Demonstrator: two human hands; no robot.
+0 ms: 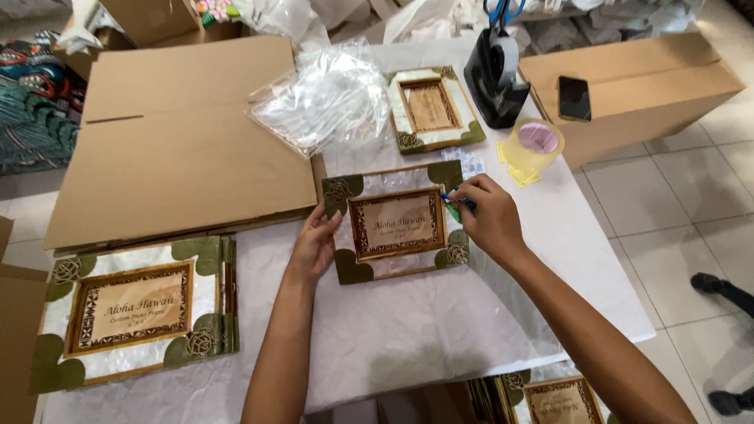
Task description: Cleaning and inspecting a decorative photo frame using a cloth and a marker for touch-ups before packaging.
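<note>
While both hands work at it, a picture frame (397,222) lies flat mid-table.

Fingers of the left hand (316,245) press loosely spread on the frame's left edge; the right hand (488,216) pinches a small blue thing (455,199), too small to identify, at its right edge. Just left, a flat cardboard sheet (184,137) touches the frame's corner. Bare white table (408,330) opens toward the person. A stack of frames (133,314) sits at the near left edge, a tape roll (534,145) near the right edge.

Green-cornered photo frame (397,224) flat on table, slightly tilted.
</note>
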